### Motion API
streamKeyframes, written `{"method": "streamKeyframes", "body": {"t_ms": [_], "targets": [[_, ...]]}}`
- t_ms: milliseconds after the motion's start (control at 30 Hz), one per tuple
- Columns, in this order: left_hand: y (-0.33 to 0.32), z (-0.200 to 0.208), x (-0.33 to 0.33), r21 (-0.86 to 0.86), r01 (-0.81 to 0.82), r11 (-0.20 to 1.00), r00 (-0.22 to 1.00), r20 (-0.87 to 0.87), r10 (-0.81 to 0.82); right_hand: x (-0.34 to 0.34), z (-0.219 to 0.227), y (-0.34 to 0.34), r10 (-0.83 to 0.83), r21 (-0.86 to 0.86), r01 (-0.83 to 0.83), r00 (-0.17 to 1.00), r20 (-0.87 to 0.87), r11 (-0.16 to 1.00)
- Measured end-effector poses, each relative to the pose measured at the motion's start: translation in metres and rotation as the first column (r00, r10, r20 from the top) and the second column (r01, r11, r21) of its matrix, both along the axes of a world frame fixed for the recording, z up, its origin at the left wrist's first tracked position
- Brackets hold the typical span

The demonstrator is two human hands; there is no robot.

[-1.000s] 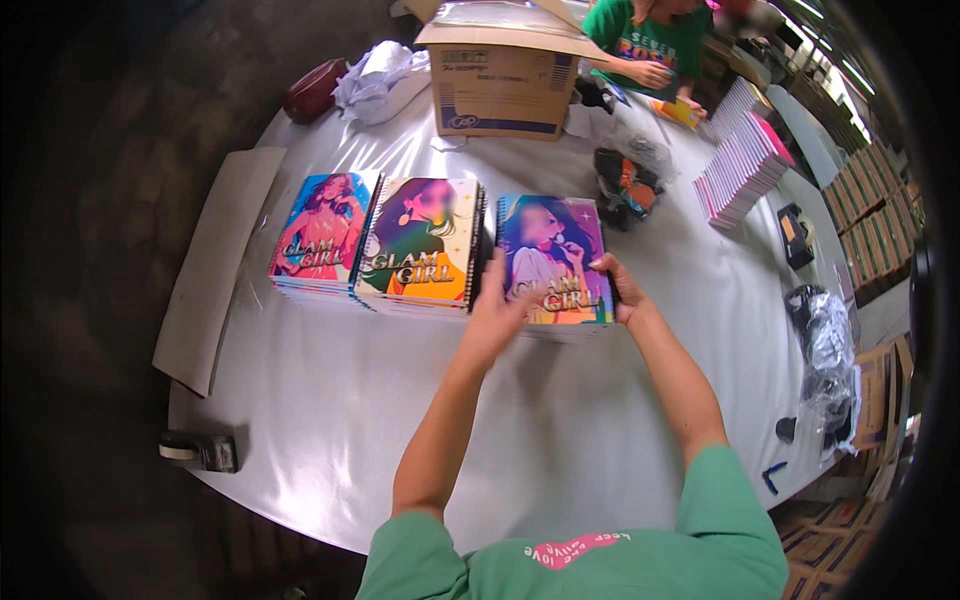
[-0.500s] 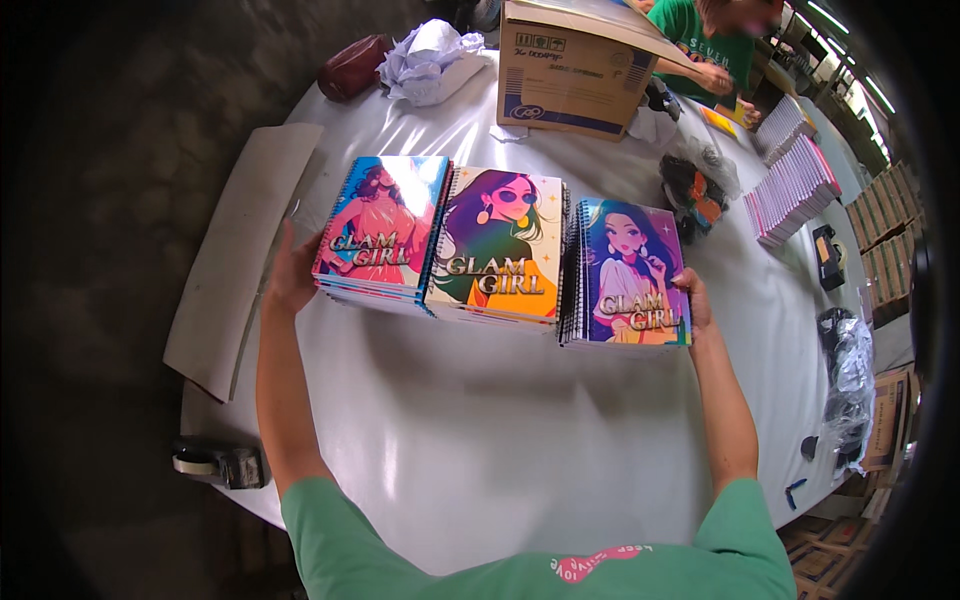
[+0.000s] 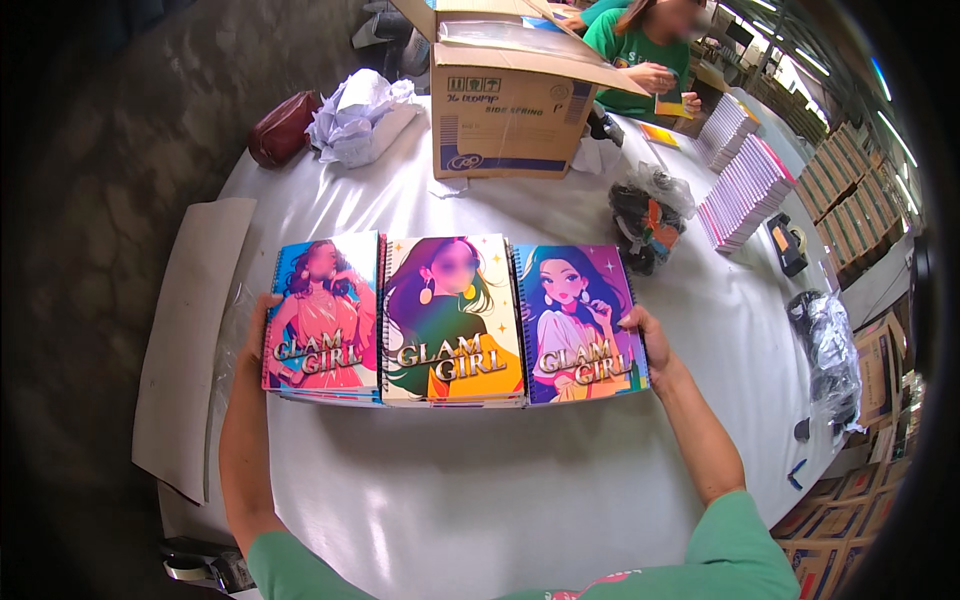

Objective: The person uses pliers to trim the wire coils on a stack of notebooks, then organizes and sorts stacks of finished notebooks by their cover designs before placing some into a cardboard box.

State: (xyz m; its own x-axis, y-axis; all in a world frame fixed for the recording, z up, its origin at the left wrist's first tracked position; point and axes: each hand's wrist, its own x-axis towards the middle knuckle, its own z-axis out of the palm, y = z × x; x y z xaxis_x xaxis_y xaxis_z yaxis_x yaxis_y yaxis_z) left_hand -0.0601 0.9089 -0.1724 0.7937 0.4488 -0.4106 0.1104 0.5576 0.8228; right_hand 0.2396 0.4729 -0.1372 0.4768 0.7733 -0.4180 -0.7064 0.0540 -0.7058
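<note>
Three stacks of spiral notebooks stand side by side in front of me, covers up. The left stack (image 3: pixel 325 320) has a blue and pink cover, the middle stack (image 3: pixel 455 325) a cream one with a dark-haired figure, the right stack (image 3: pixel 580 325) a purple one. My left hand (image 3: pixel 257 335) grips the outer side of the left stack, its fingers partly hidden. Against the right stack's outer edge, my right hand (image 3: pixel 650 345) is closed, thumb at the cover's edge. The stacks now touch or nearly touch, squeezed between both hands.
An open cardboard box (image 3: pixel 505 120) stands at the back, with crumpled paper (image 3: pixel 360 120) and a dark red pouch (image 3: pixel 283 130) to its left. Black plastic wrap (image 3: pixel 645 220), notebook rows (image 3: pixel 745 190) and a tape dispenser (image 3: pixel 787 245) lie right. Cardboard (image 3: pixel 190 350) lies left. A co-worker (image 3: pixel 640 60) handles something yellow.
The right stack has closed up against the middle one, narrowing the gap. The stacks now sit lower in view and more evenly lined up, with both hands still at their outer sides.
</note>
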Motion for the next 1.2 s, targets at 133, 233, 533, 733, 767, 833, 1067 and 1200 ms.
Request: {"method": "streamKeyframes", "body": {"t_ms": [133, 233, 533, 733, 767, 833, 1067, 1200], "targets": [[0.000, -0.006, -0.004, 0.042, -0.088, 0.995, 0.994, -0.061, 0.090, 0.012, -0.016, -0.007, -0.017, -0.040, 0.018, 1.000, 0.009, 0.999], [-0.007, 0.000, -0.008, 0.096, -0.075, 0.993, 0.992, -0.089, 0.084, 0.009, -0.007, -0.008, 0.037, -0.072, -0.037, 0.999, -0.006, 0.997], [0.026, -0.020, -0.021, 0.250, -0.100, 0.963, 0.978, -0.151, 0.141, 0.007, -0.007, -0.016, 0.081, -0.181, -0.077, 0.997, 0.012, 0.980], [0.003, 0.048, -0.001, 0.152, 0.192, 0.970, 0.974, -0.149, -0.169, 0.013, 0.018, -0.069, -0.179, -0.131, 0.195, 0.976, 0.120, 0.972], [0.001, 0.056, -0.002, 0.196, 0.208, 0.958, 0.972, -0.154, -0.179, 0.012, 0.022, -0.095, -0.159, -0.036, 0.165, 0.979, 0.125, 0.986], [0.031, 0.053, -0.030, 0.264, 0.244, 0.933, 0.970, -0.090, -0.228, -0.002, 0.033, -0.156, -0.193, -0.020, 0.200, 0.966, 0.173, 0.980], [-0.071, 0.139, 0.080, 0.941, -0.036, 0.335, 0.989, -0.016, 0.150, -0.135, 0.026, -0.400, -0.823, 0.084, 0.819, 0.564, 0.069, 0.568], [-0.220, 0.172, 0.171, 0.947, 0.185, 0.262, 0.873, -0.036, -0.487, -0.226, 0.006, -0.504, -0.992, 0.031, 0.992, 0.120, -0.034, 0.119]]}}
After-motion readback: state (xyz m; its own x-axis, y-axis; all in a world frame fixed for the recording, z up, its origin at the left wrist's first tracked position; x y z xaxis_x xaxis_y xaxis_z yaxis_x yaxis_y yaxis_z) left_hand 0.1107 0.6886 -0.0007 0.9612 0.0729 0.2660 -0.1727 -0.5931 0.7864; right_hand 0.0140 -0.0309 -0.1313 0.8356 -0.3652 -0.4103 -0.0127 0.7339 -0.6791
